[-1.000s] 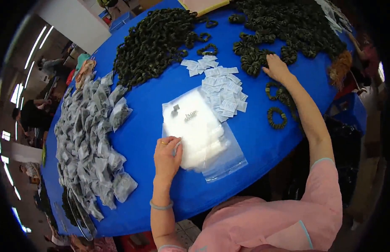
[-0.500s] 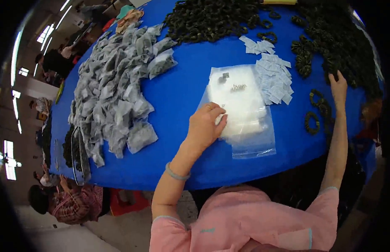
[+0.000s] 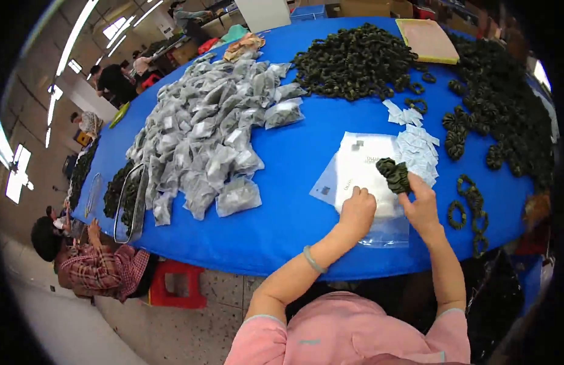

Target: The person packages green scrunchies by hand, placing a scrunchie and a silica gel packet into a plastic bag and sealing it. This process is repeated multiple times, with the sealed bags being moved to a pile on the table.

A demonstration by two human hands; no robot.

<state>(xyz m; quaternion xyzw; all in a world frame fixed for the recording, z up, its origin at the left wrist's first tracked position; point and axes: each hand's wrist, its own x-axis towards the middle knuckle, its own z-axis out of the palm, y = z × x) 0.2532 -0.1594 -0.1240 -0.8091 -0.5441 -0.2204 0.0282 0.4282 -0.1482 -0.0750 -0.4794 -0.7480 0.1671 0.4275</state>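
Note:
A bunched dark green scrunchie (image 3: pixel 394 175) is in my right hand (image 3: pixel 422 207), gripped between thumb and fingers above the stack's right side. Beneath it lies a stack of clear plastic bags (image 3: pixel 370 159) with small dark print, one bag corner sticking out to the left. My left hand (image 3: pixel 357 214), a bracelet on its wrist, rests on the lower part of the stack. Its fingers are curled closed at the top bag; the fingertips are partly hidden. Small pale blue paper slips (image 3: pixel 417 152) lie in a pile just right of the bags.
Filled grey bags (image 3: pixel 203 131) are heaped on the blue table (image 3: pixel 294 182) at left. Dark green scrunchie piles (image 3: pixel 355 61) lie at the back and right, with loose scrunchies (image 3: pixel 457 215) near my right arm. A person in plaid (image 3: pixel 99 271) sits at the left edge.
My right hand has come from the scrunchie pile at the right to above the bags, now with a scrunchie. My left hand has shifted on the stack, and the camera view has turned.

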